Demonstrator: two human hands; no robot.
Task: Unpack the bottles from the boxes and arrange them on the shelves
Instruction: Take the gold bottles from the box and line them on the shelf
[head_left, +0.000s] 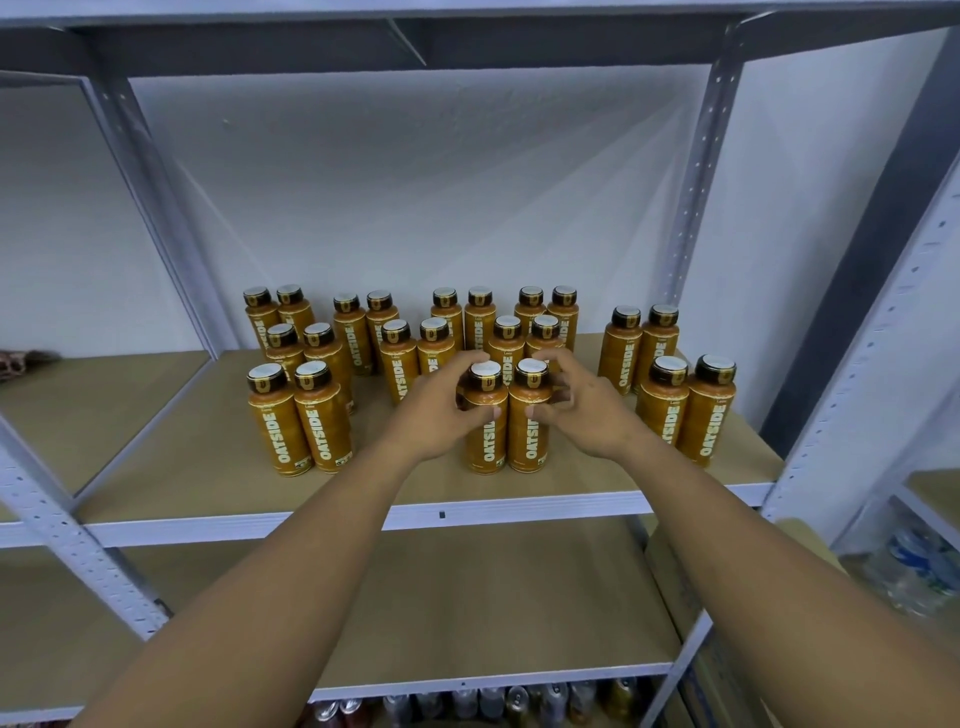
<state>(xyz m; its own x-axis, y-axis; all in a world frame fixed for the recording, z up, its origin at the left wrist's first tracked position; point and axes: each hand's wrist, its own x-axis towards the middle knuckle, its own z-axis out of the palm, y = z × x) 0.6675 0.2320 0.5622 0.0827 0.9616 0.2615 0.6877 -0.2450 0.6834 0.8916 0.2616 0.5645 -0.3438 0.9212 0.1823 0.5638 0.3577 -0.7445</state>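
head view: the step in hand looks like setting down a fresh pair of bottles in the front row. the left hand (441, 410) curls round the shoulder of the left bottle (487, 441), thumb across its front. the right hand (582, 415) does the same on the right bottle (526, 441). both bottles stand upright and touching, in the middle of the frame on the shelf board (415, 483). more orange bottles stand in pairs behind and to either side, including a front left pair (301, 421) and a front right pair (685, 410).

next, i judge, both grips should loosen and the hands draw straight back toward the camera, without tipping the caps. then comes a reach for more stock, perhaps from the cardboard box (675, 582) at lower right.

for room, bare board lies open on both sides of the held pair, and a strip in front reaches the white front edge (311, 519). the row just behind sits close to the fingers, so a backward knock is the risk. the lower shelf (467, 603) shows bare board too.
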